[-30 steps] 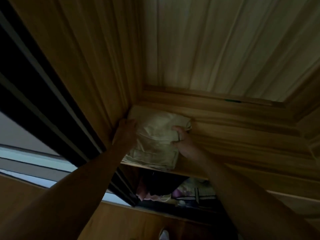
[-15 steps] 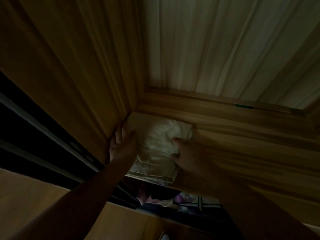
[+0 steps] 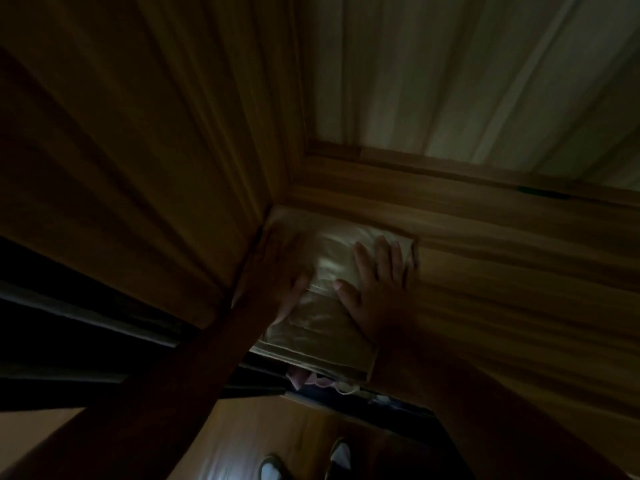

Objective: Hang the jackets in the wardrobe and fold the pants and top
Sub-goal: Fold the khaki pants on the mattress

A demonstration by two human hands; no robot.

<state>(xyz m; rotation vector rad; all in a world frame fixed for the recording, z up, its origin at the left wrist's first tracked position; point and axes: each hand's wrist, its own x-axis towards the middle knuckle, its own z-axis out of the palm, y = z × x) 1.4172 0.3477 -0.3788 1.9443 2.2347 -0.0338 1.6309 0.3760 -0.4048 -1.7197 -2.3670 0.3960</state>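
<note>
Cloth, pale and folded flat, the garment [image 3: 322, 317] lies in the left rear corner of the wooden shelf [image 3: 502, 271], its front edge overhanging slightly. It looks light, soft and floppy, best taken by both side edges. The right hand [image 3: 377, 289] presses it open-palmed; the left hand [image 3: 280, 271] lies blurred against its left side, grip unclear. Below the shelf, pinkish clothing [image 3: 308, 379] shows dimly.

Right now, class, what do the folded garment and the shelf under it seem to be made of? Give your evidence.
Folded garment: looks like a woven cloth, pale beige, perhaps cotton; it shows soft creases, stitched seams and a faint sheen under the right hand.
Shelf: looks like wood or wood-grain laminate, with long brown streaks and a smooth, slightly glossy face. The dim light leaves solid wood or veneer open.
</note>
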